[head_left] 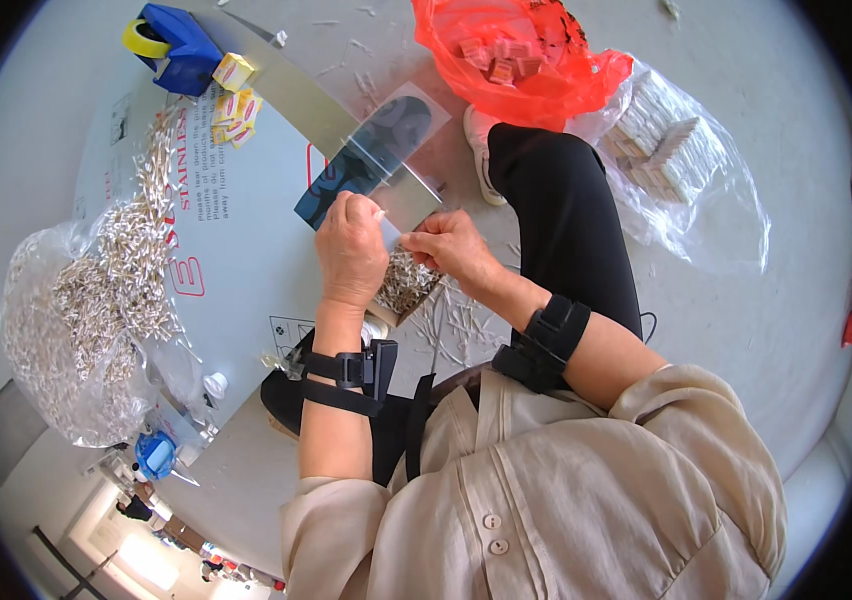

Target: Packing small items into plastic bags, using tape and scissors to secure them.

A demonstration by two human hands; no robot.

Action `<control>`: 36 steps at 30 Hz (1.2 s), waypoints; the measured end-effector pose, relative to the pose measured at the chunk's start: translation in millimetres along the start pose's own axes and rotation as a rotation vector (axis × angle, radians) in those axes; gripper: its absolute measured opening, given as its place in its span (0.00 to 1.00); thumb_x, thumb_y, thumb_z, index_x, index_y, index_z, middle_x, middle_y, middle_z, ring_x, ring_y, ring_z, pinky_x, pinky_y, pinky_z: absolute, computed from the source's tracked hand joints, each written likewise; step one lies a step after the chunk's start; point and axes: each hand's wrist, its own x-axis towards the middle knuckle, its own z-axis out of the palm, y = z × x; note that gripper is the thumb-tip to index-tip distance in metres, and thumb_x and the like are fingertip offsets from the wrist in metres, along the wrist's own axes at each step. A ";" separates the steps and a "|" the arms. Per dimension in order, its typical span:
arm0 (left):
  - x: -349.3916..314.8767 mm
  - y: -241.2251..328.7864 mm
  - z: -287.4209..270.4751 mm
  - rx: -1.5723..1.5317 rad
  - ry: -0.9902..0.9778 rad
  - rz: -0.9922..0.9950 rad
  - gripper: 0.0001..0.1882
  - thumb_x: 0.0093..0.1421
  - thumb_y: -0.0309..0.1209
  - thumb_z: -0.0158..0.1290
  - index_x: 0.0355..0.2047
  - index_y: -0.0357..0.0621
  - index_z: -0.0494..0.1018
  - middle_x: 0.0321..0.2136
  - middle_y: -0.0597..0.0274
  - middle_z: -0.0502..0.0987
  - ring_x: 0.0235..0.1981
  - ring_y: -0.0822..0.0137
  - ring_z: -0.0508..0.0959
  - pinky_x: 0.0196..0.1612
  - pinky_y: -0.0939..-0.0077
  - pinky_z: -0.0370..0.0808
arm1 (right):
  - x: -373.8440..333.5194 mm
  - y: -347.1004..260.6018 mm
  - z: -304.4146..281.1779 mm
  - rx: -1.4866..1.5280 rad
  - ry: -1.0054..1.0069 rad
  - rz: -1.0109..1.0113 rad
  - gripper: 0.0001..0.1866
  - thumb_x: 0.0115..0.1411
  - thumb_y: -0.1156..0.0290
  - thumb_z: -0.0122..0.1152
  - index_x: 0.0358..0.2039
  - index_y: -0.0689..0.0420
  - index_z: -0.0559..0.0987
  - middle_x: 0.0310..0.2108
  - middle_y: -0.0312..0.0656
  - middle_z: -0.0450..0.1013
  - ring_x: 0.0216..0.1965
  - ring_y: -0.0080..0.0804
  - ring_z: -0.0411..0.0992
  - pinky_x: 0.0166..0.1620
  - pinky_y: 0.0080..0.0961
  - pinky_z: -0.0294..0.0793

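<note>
My left hand [354, 248] is closed, with thumb and fingers pinched at the edge of the table. Close by on its right, my right hand [458, 250] is also closed in a pinch. Between them they hold a small whitish, translucent piece [389, 233], perhaps a little plastic bag; its exact kind is unclear. Just below the fingers stands an open cardboard box [408, 283] full of cotton swabs, partly hidden by my hands. Beyond my hands, a dark blue sheet [348, 180] and a clear plastic film [418, 118] lie across the metal edge.
A clear bag [28, 300] spills a heap of cotton swabs [111, 290] over the table. A blue tape dispenser [186, 55] and small yellow packets [236, 115] stand farther off. On the floor are a red bag [466, 85], a clear bag of white packs [681, 160] and loose swabs [461, 325].
</note>
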 end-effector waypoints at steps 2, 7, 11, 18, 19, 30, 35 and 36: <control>-0.5 1.3 1.4 -0.021 0.002 -0.043 0.06 0.53 0.23 0.50 0.27 0.40 0.63 0.27 0.56 0.68 0.30 0.52 0.72 0.32 0.60 0.69 | 0.9 0.2 -0.9 0.003 -0.003 -0.005 0.10 0.52 0.68 0.63 0.22 0.61 0.77 0.16 0.35 0.70 0.18 0.18 0.64 0.21 0.15 0.60; 0.6 -7.7 3.2 -0.136 0.104 -0.187 0.05 0.53 0.21 0.50 0.29 0.40 0.65 0.29 0.55 0.69 0.31 0.52 0.72 0.33 0.60 0.69 | 1.1 -2.9 -1.7 -0.022 -0.020 0.004 0.10 0.52 0.68 0.63 0.22 0.62 0.77 0.17 0.35 0.70 0.18 0.18 0.64 0.21 0.15 0.60; -0.2 -0.8 -10.2 -0.200 0.056 -0.128 0.05 0.52 0.22 0.50 0.30 0.41 0.67 0.29 0.54 0.69 0.31 0.52 0.71 0.33 0.59 0.69 | 4.3 6.1 4.5 -0.004 -0.035 -0.004 0.10 0.52 0.67 0.63 0.23 0.61 0.77 0.19 0.34 0.70 0.19 0.18 0.64 0.21 0.15 0.60; 1.5 10.8 11.8 -0.017 0.177 0.011 0.03 0.48 0.26 0.50 0.23 0.42 0.67 0.26 0.56 0.67 0.32 0.53 0.71 0.33 0.61 0.69 | 0.7 -0.1 -16.4 -0.143 -0.017 -0.046 0.11 0.56 0.66 0.58 0.21 0.59 0.76 0.16 0.31 0.66 0.16 0.16 0.59 0.18 0.14 0.54; 1.3 12.5 11.8 0.023 0.181 -0.010 0.04 0.47 0.26 0.50 0.23 0.41 0.67 0.26 0.56 0.67 0.32 0.54 0.71 0.33 0.62 0.69 | 1.2 2.0 -16.1 -0.101 -0.033 -0.036 0.11 0.56 0.66 0.58 0.21 0.59 0.76 0.16 0.31 0.66 0.15 0.15 0.58 0.18 0.14 0.53; -6.6 7.7 6.9 0.251 0.188 -0.044 0.04 0.48 0.27 0.47 0.25 0.42 0.68 0.26 0.58 0.70 0.31 0.62 0.72 0.33 0.70 0.68 | 3.5 2.3 -5.2 -0.054 -0.050 0.002 0.11 0.56 0.66 0.59 0.20 0.58 0.74 0.16 0.29 0.65 0.14 0.14 0.57 0.18 0.13 0.52; 7.8 14.6 24.7 -0.125 0.392 -0.073 0.10 0.39 0.27 0.52 0.24 0.38 0.66 0.22 0.48 0.69 0.26 0.47 0.71 0.30 0.59 0.68 | -5.5 -9.0 -18.9 -0.233 0.002 -0.044 0.09 0.56 0.68 0.56 0.20 0.55 0.73 0.15 0.29 0.63 0.14 0.15 0.57 0.18 0.15 0.52; 2.6 6.7 26.2 -0.139 0.365 -0.119 0.07 0.41 0.24 0.50 0.24 0.38 0.66 0.22 0.49 0.69 0.27 0.48 0.71 0.29 0.57 0.66 | -3.7 -6.4 -11.0 -0.221 -0.010 -0.043 0.09 0.56 0.69 0.56 0.20 0.55 0.74 0.14 0.28 0.62 0.14 0.15 0.57 0.18 0.16 0.52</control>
